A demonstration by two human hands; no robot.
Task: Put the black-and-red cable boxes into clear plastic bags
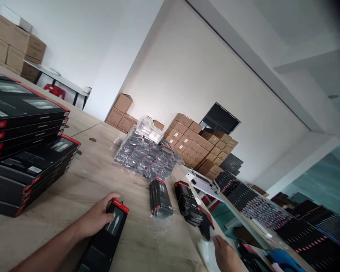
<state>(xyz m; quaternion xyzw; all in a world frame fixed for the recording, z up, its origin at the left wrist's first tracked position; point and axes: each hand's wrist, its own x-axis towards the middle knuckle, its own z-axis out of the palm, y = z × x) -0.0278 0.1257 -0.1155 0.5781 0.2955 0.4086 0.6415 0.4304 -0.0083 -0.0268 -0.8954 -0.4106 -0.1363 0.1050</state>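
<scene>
My left hand is wrapped round the upper part of a long black box with a red end and a window showing white cable plugs. The box stands tilted over the table, its lower end cut off by the frame. At the lower right, my right hand is blurred, its fingers closed beside a whitish plastic sheet or bag. What those fingers pinch is unclear. Just beyond it lie a dark flat piece and a row of flat black packages. Several similar boxes in clear film stand between the hands.
High stacks of black-and-red boxes occupy the wooden table at left. A plastic-wrapped batch of dark packages sits at the far end. Brown cartons line the wall. More black boxes fill a side table at right.
</scene>
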